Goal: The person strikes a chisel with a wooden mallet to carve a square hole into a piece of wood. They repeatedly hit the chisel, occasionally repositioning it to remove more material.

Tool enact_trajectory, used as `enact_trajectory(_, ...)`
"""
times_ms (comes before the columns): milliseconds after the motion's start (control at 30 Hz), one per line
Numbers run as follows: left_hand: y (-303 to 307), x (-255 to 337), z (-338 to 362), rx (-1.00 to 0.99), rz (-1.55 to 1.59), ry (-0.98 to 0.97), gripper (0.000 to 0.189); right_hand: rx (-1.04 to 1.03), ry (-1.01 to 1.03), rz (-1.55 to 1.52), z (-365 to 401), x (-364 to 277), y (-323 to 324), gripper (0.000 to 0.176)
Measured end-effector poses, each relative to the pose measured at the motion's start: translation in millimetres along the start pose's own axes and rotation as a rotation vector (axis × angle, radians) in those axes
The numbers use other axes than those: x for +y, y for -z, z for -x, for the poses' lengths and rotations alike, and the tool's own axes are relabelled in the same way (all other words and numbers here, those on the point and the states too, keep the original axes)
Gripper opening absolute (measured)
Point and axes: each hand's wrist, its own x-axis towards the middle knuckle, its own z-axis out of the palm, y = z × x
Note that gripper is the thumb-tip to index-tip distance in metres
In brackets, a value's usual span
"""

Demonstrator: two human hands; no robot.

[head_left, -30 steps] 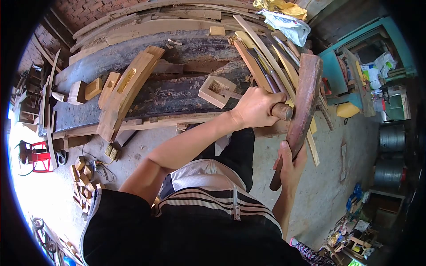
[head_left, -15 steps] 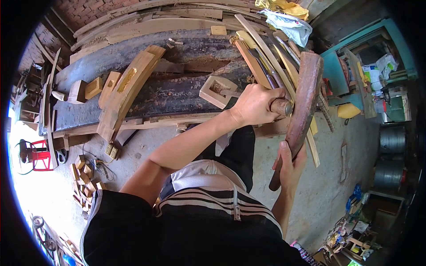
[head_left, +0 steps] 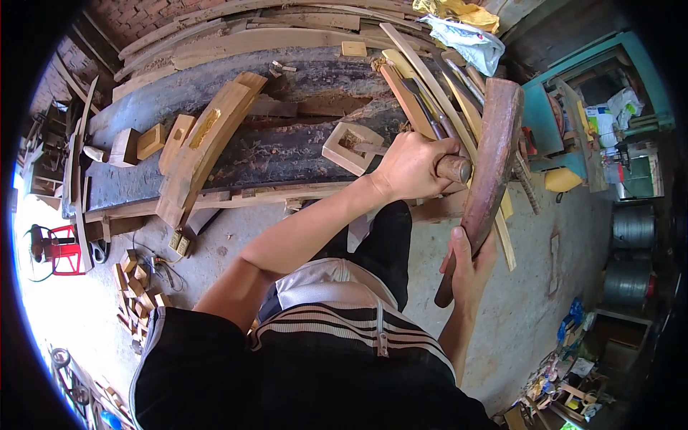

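My left hand (head_left: 412, 165) is wrapped round the wooden handle of a chisel (head_left: 454, 170). The chisel lies nearly flat, its blade reaching left over a small wooden block (head_left: 342, 155) with a roughly cut recess. In my right hand (head_left: 469, 261) is the narrow end of a dark wooden mallet (head_left: 493, 150). Its thick body stands just right of the chisel's butt end and overlaps it closely in this view. Both hands are closed. Part of the blade is hidden behind my left fist.
The block sits on a dark, rough timber slab (head_left: 287, 154). A mortised beam (head_left: 208, 136) lies across it to the left, beside small blocks (head_left: 150, 142). Long strips and tools (head_left: 426, 107) lie at the right end. Wood offcuts (head_left: 136, 290) are piled on the floor.
The mallet's thick end has shifted up very slightly, and my left hand with the chisel has moved up a touch. Otherwise everything stays in place.
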Motion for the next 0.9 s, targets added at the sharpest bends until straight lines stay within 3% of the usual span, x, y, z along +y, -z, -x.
enact_trajectory(133,-1.1,1.2,-0.3,-0.008,0.044,0.042,0.030,0.012,-0.001,-0.011,-0.3,-1.1,-1.5,0.040)
enact_trajectory(200,-1.9,1.9,-1.3,0.077,0.057,-0.035,0.019,0.009,0.003,-0.010,0.0,-0.1,-0.7,0.040)
enact_trajectory(433,-2.2,2.8,-1.0,0.094,0.056,-0.058,0.020,-0.001,0.001,-0.004,1.4,0.4,-1.1,0.039)
enact_trajectory(500,-0.8,1.7,-0.3,0.009,0.026,0.017,0.029,-0.002,-0.007,-0.002,1.4,2.0,-0.6,0.040)
enact_trajectory(900,1.4,4.1,-2.7,0.027,0.035,0.008,0.027,-0.007,-0.023,-0.001,1.7,1.4,0.2,0.041)
